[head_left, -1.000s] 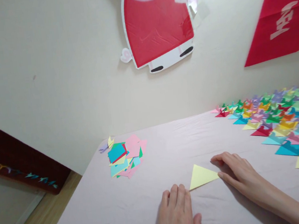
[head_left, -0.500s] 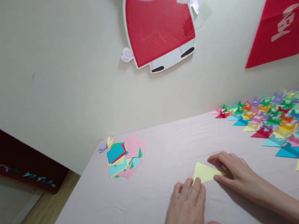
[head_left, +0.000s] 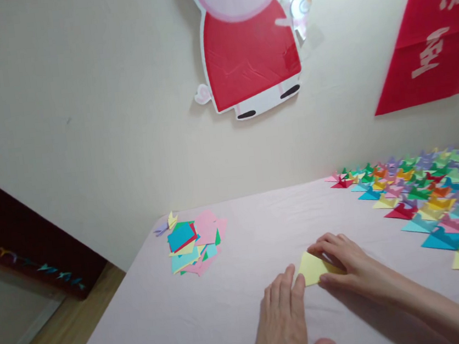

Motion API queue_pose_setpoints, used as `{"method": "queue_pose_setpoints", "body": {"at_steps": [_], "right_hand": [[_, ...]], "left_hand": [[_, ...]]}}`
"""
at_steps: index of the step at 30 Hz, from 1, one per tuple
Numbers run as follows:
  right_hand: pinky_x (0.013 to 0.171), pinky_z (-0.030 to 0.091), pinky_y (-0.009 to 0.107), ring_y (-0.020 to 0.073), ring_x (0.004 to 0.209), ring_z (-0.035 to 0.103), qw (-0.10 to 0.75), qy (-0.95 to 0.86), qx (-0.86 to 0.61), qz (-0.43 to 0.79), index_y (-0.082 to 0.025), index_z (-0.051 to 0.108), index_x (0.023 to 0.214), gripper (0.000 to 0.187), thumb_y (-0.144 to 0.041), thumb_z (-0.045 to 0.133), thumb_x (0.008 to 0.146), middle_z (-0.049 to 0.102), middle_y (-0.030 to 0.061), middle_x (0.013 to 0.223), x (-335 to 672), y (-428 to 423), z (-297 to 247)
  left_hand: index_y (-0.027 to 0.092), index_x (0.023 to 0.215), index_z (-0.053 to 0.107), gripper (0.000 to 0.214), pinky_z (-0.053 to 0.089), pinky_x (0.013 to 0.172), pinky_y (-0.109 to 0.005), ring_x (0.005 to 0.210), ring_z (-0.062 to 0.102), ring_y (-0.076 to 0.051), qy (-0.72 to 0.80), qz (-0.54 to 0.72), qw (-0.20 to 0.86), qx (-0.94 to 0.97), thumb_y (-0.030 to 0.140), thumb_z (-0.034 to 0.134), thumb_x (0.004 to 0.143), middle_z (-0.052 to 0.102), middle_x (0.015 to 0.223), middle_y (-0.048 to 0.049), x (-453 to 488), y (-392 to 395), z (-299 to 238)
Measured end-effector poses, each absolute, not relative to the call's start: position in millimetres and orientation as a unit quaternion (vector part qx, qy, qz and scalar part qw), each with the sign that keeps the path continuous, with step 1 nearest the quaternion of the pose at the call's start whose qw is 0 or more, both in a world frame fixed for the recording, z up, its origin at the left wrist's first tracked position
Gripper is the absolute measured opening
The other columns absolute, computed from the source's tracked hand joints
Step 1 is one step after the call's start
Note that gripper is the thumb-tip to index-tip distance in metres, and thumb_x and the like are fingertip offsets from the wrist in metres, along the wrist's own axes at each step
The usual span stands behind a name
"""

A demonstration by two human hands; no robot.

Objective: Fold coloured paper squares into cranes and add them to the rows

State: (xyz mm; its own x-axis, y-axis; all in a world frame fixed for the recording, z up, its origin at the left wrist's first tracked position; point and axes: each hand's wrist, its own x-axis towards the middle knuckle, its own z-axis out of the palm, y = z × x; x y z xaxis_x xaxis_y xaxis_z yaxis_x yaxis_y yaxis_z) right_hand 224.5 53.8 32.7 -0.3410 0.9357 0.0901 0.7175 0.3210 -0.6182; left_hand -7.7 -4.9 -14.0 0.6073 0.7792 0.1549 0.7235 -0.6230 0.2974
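A pale yellow piece of folded paper (head_left: 310, 269) lies on the pink-covered table between my hands. My left hand (head_left: 282, 312) rests flat on the cover with its fingers stretched out; the index fingertip is at the paper's left edge. From the right, my right hand (head_left: 344, 261) holds the paper, thumb at the near edge and curled fingers at the far one. The paper's right end is hidden under that hand.
Loose coloured paper squares (head_left: 181, 236) form a pile at the table's far left, beside two small folded paper cranes (head_left: 171, 220). Rows of colourful folded cranes (head_left: 440, 203) fill the right side. The wall behind carries a pig cutout (head_left: 251, 53) and a red banner (head_left: 414, 46).
My right hand has slid left along the paper and covers more of its right part. My left fingers have straightened and drawn back to its left edge. The view has tilted up slightly.
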Motion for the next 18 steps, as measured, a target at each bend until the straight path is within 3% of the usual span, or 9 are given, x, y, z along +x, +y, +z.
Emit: {"method": "queue_pose_setpoints", "body": {"at_steps": [6, 10, 13, 18], "right_hand": [[0.084, 0.045, 0.037, 0.0238, 0.096, 0.054, 0.232, -0.835, -0.448, 0.222, -0.025, 0.062, 0.093, 0.028, -0.007, 0.056, 0.071, 0.063, 0.0043, 0.100, 204, 53, 33], [0.077, 0.041, 0.034, 0.0199, 0.082, 0.055, 0.210, -0.884, -0.368, 0.200, -0.024, 0.060, 0.077, 0.018, -0.007, 0.054, 0.082, 0.066, 0.0016, 0.083, 203, 50, 40], [0.079, 0.040, 0.035, 0.0199, 0.085, 0.057, 0.197, -0.906, -0.338, 0.163, -0.024, 0.059, 0.074, 0.023, -0.010, 0.051, 0.090, 0.069, 0.0006, 0.081, 209, 52, 45], [0.080, 0.042, 0.036, 0.0214, 0.090, 0.060, 0.181, -0.918, -0.341, 0.091, -0.025, 0.061, 0.080, 0.021, -0.006, 0.052, 0.086, 0.072, 0.0002, 0.087, 229, 50, 40]], "left_hand": [[0.009, 0.155, 0.008, 0.106, 0.034, 0.112, -0.054, 0.139, 0.034, -0.036, 0.432, 0.151, 0.125, 0.880, 0.038, 0.071, 0.075, 0.034, 0.153, -0.0222, -7, -1, -2], [0.008, 0.154, 0.004, 0.104, 0.032, 0.112, -0.054, 0.144, 0.027, -0.034, 0.399, 0.141, 0.122, 0.898, 0.047, 0.066, 0.081, 0.033, 0.154, -0.0219, -11, 3, 4], [0.010, 0.155, 0.009, 0.096, 0.029, 0.112, -0.053, 0.146, 0.023, -0.031, 0.372, 0.126, 0.094, 0.915, 0.060, 0.056, 0.088, 0.035, 0.154, -0.0187, -16, 2, 3], [0.015, 0.150, 0.030, 0.071, 0.033, 0.110, -0.041, 0.140, 0.036, -0.026, 0.360, 0.113, -0.014, 0.926, 0.058, 0.044, 0.095, 0.041, 0.152, -0.0122, -14, -5, -10]]}}
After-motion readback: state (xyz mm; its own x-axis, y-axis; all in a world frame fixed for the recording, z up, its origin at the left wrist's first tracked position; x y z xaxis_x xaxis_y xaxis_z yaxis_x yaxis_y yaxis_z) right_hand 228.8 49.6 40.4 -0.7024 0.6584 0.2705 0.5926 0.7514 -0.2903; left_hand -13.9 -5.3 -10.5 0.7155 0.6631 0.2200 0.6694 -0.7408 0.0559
